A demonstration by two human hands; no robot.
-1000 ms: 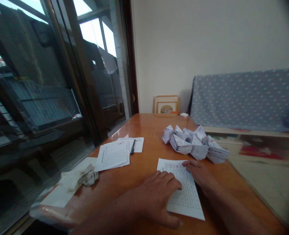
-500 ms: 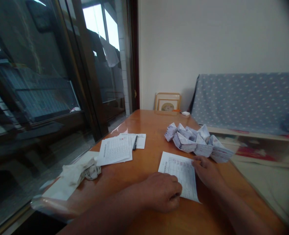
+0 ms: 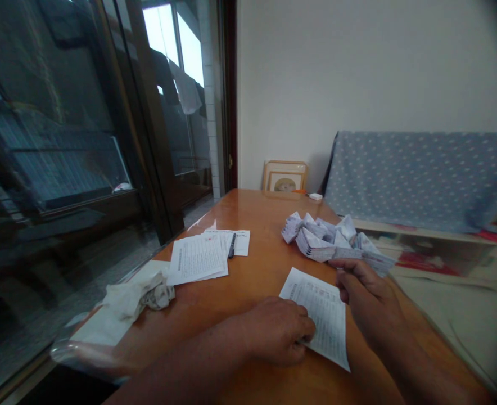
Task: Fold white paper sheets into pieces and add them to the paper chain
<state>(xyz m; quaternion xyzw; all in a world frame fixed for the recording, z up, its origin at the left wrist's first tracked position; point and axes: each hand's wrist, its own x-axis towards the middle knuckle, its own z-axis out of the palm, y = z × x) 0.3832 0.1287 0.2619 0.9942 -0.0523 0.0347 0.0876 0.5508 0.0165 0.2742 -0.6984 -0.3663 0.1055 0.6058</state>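
Observation:
A printed sheet of paper [image 3: 326,318] lies slanted on the table in front of me. My left hand [image 3: 284,329] rests over its near left edge, fingers curled down and closed on the paper. At the sheet's far right corner is my right hand [image 3: 360,287], slightly raised, with its index finger stretched out and the other fingers bent; I see nothing between them. Just beyond that hand sits a cluster of folded paper pieces [image 3: 316,242], pointed and stacked in layers, partly hidden by my fingers.
On the left lie several written sheets [image 3: 198,259] with a black pen [image 3: 231,246] on them. Nearer is a crumpled whitish cloth [image 3: 141,295]. A framed picture [image 3: 285,176] leans at the wall beyond the wooden table [image 3: 257,208]; a glass door runs along the left.
The sheet has turned and slid slightly right and toward me. My right hand has lifted from its corner and its index finger has stretched out. My left hand has barely moved.

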